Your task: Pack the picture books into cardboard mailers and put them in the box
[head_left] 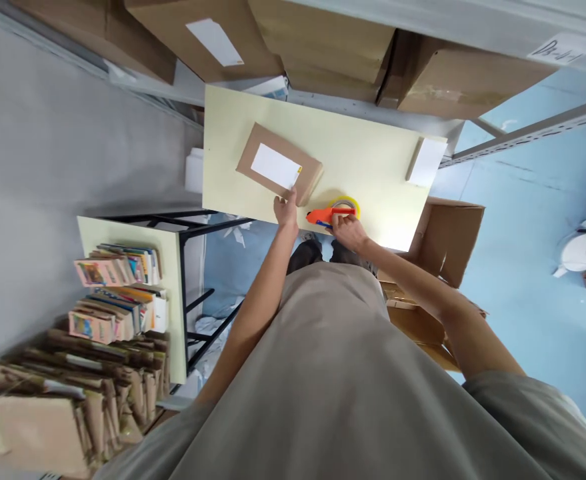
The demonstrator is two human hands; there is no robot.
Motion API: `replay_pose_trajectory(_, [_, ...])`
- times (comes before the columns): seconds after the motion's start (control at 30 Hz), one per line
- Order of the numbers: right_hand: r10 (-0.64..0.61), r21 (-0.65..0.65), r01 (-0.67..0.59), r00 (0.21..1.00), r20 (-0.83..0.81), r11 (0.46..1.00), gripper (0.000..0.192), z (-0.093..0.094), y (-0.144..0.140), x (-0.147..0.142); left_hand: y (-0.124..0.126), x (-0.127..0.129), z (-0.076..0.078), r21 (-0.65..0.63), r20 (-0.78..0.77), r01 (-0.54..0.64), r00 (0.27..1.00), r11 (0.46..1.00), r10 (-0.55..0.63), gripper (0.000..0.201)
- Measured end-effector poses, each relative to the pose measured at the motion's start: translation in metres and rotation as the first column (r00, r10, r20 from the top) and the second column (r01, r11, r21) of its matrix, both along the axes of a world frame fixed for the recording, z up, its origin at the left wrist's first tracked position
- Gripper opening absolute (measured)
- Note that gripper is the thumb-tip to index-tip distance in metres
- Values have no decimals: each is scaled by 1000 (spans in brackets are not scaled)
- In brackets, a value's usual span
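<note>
A flat brown cardboard parcel with a white label lies at an angle on the pale tabletop. My left hand is at its near edge, the fingers holding that edge and the thumb out to the left. To the right of the parcel, my right hand is closed on an orange tape dispenser, which carries a yellow-edged roll of tape. The dispenser is just above the table's near edge, its tip pointing left towards the parcel. My right fingers partly cover its handle.
A white stack sits at the table's right end. Large cartons fill the shelf behind. An open carton stands at right. On my left, a side table bears rows of books, with folded cardboard nearer me.
</note>
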State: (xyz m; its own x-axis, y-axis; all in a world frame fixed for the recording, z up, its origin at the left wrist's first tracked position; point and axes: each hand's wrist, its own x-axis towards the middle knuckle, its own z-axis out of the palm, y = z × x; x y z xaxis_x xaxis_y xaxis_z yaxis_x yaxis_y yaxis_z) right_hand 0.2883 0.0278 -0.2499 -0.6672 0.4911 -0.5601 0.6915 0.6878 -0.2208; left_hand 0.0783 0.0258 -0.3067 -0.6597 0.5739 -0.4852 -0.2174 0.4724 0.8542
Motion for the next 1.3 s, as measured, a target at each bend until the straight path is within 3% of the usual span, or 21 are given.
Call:
replay_pose_trajectory(0.17, [8,-42,-9,1000,-23,999,58,1,-8,-9,3,-18,8,-34,-29,-31,999,999,30,31])
replay_pose_trajectory(0.37, [-76,-19,77,996,43,997,56,6,10,63,5,-25,12,-103,-83,20,996,995,-29,42])
replay_pose_trajectory(0.5, [-215,71,212,976,38,975,60,3,49,88,6,-25,15,-119,-128,64,989,991,-79,47])
replay_pose_trajectory(0.7, [-137,190,147,988,-67,971,59,-13,129,35,6,-31,12,-117,-119,160,978,980,-174,52])
replay_pose_trajectory(0.87, [-22,190,32,998,-54,981,60,-15,149,25,4,-47,16,-47,-31,249,968,967,-250,71])
replay_pose_trajectory(0.97, [65,115,-62,998,-20,991,63,-12,138,22,7,-74,35,-21,52,371,928,928,-370,94])
replay_pose_trajectory(1.07, [135,50,-135,991,4,990,61,-8,112,-8,18,-118,57,-96,44,544,839,834,-543,100])
replay_pose_trajectory(1.2, [139,-80,-141,990,-31,987,58,-1,67,-88,47,-174,69,-300,-123,620,728,725,-674,96])
replay_pose_trajectory(1.3, [78,-149,-89,994,-78,985,53,9,42,-156,74,-188,66,-393,-271,619,629,680,-729,89])
